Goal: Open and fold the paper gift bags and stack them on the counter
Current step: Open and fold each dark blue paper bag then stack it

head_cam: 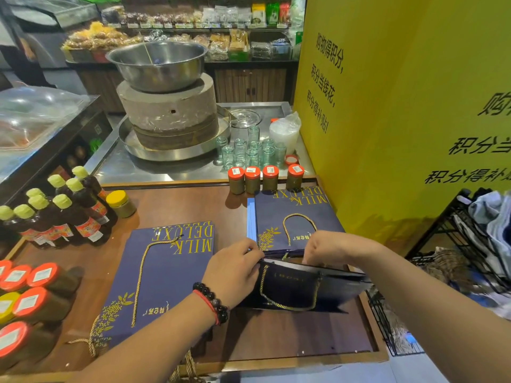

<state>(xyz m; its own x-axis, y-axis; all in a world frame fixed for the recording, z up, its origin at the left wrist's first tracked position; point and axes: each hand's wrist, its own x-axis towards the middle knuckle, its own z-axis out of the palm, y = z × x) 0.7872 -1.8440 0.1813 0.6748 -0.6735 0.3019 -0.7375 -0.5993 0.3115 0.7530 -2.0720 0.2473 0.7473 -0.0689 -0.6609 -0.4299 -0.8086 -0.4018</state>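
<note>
**Pulling a bag's mouth apart**

The bag (pixel 301 291) I'm working on sits at the near right of the counter (pixel 215 208), its mouth turned up toward me, one gold cord handle hanging down its front face. I judge it light and fairly stiff: coated paper that holds a crease, a bit slick, and apt to tear or kink at the rim if I yank. The top edge near the corners looks like the best place to hold, clear of the cord.

My left hand (pixel 235 269) has its fingers curled, pinching the rim at the bag's left corner. My right hand (pixel 322 250) is bent over the far edge of the mouth, fingertips tucked down onto it; they grip the paper, though just how deep they reach inside I cannot tell.

Just behind the bag lies a stack (pixel 293 217) of flat bags, touching or nearly touching its far edge. To the left, apart from it, another flat bag (pixel 163 275) lies face up. Jars (pixel 264 178) stand in a row beyond the stack, and bottles (pixel 63 214) crowd the counter's left side.
</note>
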